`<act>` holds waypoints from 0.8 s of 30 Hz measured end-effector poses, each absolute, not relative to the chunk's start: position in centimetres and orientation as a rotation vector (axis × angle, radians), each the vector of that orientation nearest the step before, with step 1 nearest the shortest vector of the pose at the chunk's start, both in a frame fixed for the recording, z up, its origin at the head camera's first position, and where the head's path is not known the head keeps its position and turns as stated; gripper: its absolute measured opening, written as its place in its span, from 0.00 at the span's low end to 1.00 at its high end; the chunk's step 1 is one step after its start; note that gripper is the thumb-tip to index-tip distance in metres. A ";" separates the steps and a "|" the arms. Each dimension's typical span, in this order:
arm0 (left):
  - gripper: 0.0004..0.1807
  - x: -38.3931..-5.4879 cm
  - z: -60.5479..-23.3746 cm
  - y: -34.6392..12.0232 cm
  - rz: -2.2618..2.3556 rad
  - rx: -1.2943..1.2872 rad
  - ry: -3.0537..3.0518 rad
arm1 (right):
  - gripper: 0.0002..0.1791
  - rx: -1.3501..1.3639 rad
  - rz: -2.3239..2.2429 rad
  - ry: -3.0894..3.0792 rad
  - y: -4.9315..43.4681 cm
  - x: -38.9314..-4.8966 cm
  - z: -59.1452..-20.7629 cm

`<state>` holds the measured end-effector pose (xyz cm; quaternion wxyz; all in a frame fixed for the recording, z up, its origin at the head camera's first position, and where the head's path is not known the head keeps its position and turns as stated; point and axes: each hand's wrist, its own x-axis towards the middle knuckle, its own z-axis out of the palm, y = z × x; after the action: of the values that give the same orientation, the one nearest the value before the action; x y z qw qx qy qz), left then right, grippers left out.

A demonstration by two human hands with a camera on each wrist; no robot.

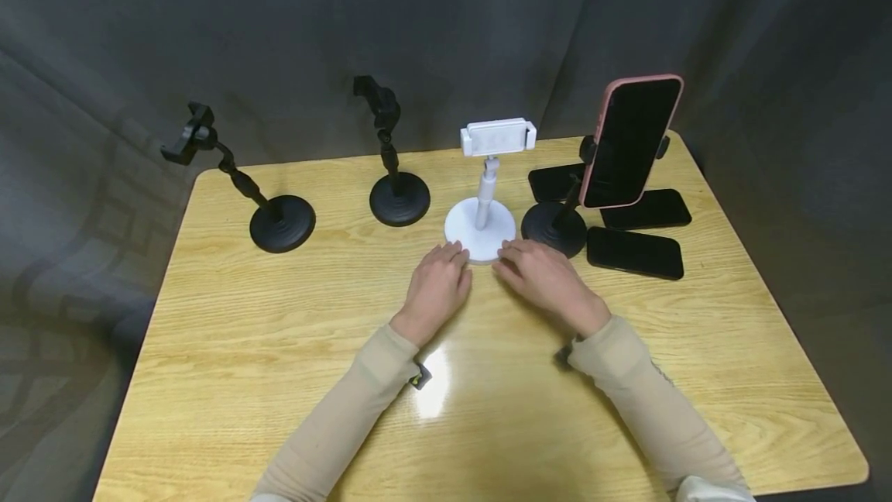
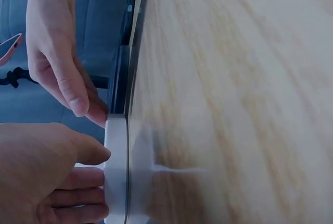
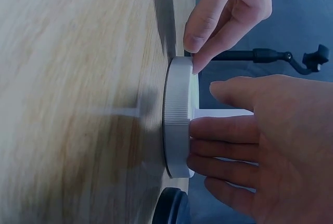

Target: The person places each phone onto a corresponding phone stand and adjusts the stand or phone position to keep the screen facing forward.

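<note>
head view: white phone stand (image 1: 486, 192), long axis upright, just beyond the left hand (image 1: 437, 277) and right hand (image 1: 543, 273), far on the table (image 1: 300, 339); the hands are apart, equally near, fingers touching the near left and near right rim of the round base (image 1: 481, 245) without gripping; plain white, its holder (image 1: 498, 137) wide left to right

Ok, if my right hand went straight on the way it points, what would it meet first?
Your right hand would first meet the white stand's round base; its fingers seem to be touching the edge, though the exact contact is hard to judge.
</note>
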<state>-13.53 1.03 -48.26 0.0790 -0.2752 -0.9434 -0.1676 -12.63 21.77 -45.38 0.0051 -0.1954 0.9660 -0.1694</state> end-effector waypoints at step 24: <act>0.18 -13.8 -48.8 0.2 -0.599 -0.887 -2.788 | 0.22 -0.603 -0.529 3.042 21.6 -12.3 -45.8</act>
<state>-13.78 0.21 -48.79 0.0773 -0.2962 -0.9308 -0.1999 -12.30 21.63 -45.76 -0.0024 -0.1918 0.9669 -0.1680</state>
